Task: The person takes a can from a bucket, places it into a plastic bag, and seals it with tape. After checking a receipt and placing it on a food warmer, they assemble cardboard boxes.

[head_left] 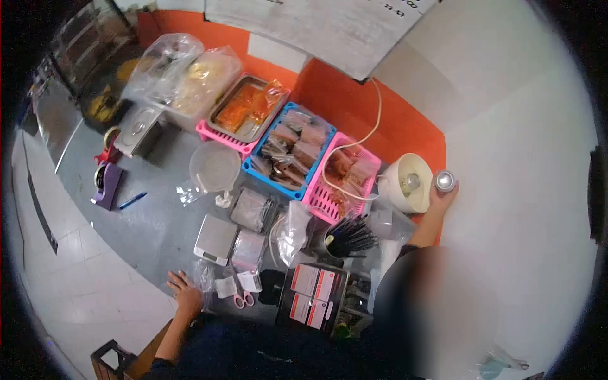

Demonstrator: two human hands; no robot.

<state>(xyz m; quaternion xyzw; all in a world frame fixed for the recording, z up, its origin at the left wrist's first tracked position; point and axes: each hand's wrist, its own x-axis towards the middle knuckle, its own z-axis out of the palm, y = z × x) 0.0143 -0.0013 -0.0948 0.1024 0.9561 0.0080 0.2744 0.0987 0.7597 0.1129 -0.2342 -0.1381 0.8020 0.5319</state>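
Note:
My right hand (441, 197) is raised at the right, by the white wall, shut on a small silver can (445, 180). It is right beside a white round appliance (405, 183) with a cord. My left hand (183, 292) rests flat on the near edge of the grey counter (152, 221) with its fingers apart and nothing in it. Small plastic bags (209, 278) and pink scissors (241, 299) lie just to its right. A small silver scale (215, 239) sits a little beyond.
Further back stand a blue basket (291, 152) and a pink basket (342, 180) of packets and a metal tray (244, 107) of orange food. A cup of black sticks (348, 237), a clear tub (214, 168), a purple tape dispenser (107, 183) and a blue pen (132, 201) are also on the counter.

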